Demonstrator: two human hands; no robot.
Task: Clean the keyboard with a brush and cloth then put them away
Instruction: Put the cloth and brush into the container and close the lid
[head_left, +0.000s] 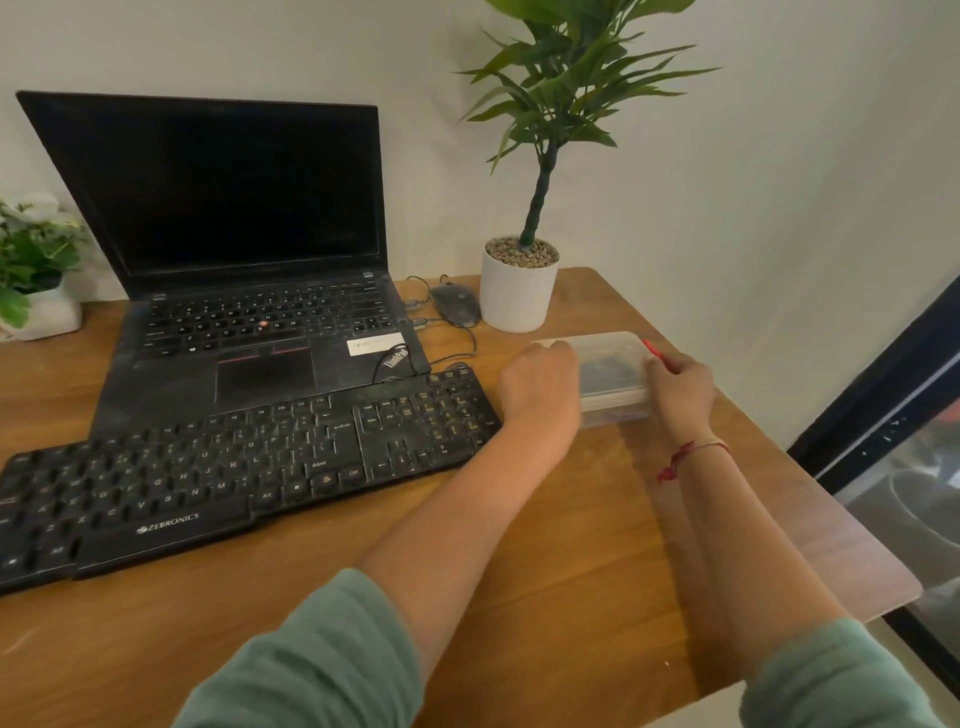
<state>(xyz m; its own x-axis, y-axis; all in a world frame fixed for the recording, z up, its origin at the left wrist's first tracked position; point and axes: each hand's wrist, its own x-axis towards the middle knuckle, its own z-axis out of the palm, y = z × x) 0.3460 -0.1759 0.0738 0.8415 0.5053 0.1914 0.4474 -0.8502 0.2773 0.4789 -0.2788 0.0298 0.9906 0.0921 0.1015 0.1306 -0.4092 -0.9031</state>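
A clear plastic box (613, 358) with a lid sits on the wooden table (545, 545), right of the black keyboard (234, 467). Something dark shows through its wall, and a thin red handle (653, 349) sticks out at its far right corner. My left hand (540, 387) grips the box's left side with curled fingers. My right hand (680, 387) holds the right side by the red handle. What the dark thing inside is cannot be told.
An open black laptop (234, 249) stands behind the keyboard. A black mouse (454, 305) and cables lie beside a white pot with a tall plant (519, 291). A small plant (36, 270) is at far left. The table's right edge (810, 467) drops to a dark window frame.
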